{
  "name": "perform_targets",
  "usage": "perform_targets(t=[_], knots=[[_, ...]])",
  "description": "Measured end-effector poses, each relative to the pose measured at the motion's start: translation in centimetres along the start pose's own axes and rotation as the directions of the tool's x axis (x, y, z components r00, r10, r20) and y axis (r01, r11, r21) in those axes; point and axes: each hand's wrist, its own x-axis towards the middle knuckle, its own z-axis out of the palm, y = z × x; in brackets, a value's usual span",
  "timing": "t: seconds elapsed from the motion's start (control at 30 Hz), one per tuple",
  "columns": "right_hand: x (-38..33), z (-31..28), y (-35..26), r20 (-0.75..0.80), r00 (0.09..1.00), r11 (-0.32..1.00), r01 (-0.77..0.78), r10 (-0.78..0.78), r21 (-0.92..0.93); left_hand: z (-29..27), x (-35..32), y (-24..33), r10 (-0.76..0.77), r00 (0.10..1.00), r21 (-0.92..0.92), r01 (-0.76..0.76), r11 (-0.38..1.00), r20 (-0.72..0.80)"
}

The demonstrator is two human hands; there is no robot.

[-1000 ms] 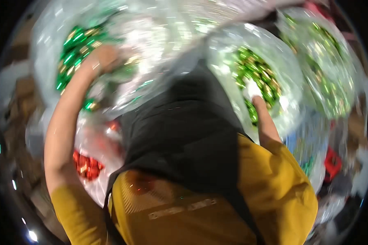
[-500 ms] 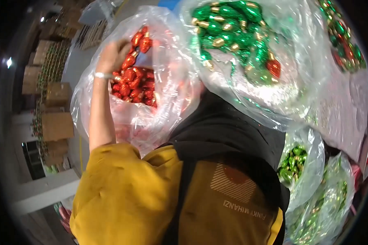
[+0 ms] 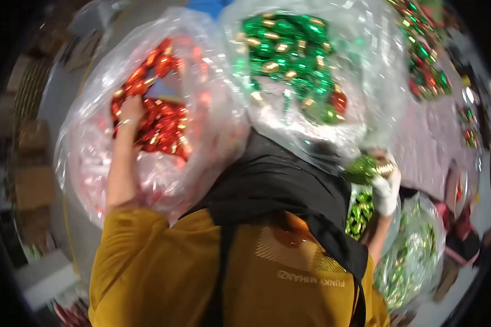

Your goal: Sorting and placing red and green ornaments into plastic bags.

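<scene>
The left hand point(image 3: 132, 111) is among shiny red baubles point(image 3: 163, 128) in a clear bag point(image 3: 87, 158), but it's blurry, so I can't tell if it grips one. The right hand point(image 3: 387, 188) (in a white glove point(image 3: 385, 203)) holds a green bauble point(image 3: 360, 170) near a second bag point(image 3: 388, 82).

Left-side ornaments point(image 3: 166, 124): glossy red. Upper-centre ornaments point(image 3: 286, 49): metallic green, gold caps. Single ornament point(image 3: 338, 102) among them: red. Gloved-hand ornament point(image 3: 360, 170): light green. Glove point(image 3: 386, 195): white. Apron point(image 3: 278, 180): black. Shirt point(image 3: 128, 250): mustard yellow. Chest print point(image 3: 281, 248): pale stripes. Upper-right worktop point(image 3: 426, 147): pale pink.
</scene>
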Motion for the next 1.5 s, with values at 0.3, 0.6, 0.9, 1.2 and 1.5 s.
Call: perform_targets(t=[0.3, 0.6, 0.9, 1.2, 1.5], knots=[[7.0, 3.6, -7.7, 0.008, 0.987, 0.623, 0.106, -0.159, -0.775, -20.8, -8.3, 14.5, 0.225, 0.827, -0.795, -0.559, 0.235, -0.515], [4.7, 1.1, -6.3, 0.14, 0.99, 0.644, 0.115, -0.012, -0.756, -26.2, -5.4, 33.4, 0.811, 0.121, -0.364, -0.924, -0.118, -0.572], [3.4, -0.7, -5.4, 0.125, 0.99, 0.787, 0.028, 0.063, -0.617, -23.5, -7.7, 38.6, 0.989, 0.059, -0.552, -0.833, -0.025, -0.134], [2.0, 1.3, -1.7, -0.072, 0.973, 0.954, 0.198, -0.219, -0.223, -19.0, -8.9, 38.1, 0.973, 0.179, -0.555, -0.829, 0.068, -0.148], [2.7, 0.4, -3.1, -0.058, 0.986, 0.966, -0.167, 0.158, -0.196, -20.7, -9.5, 38.1, 0.969, -0.021, -0.306, -0.95, 0.057, 0.248]])
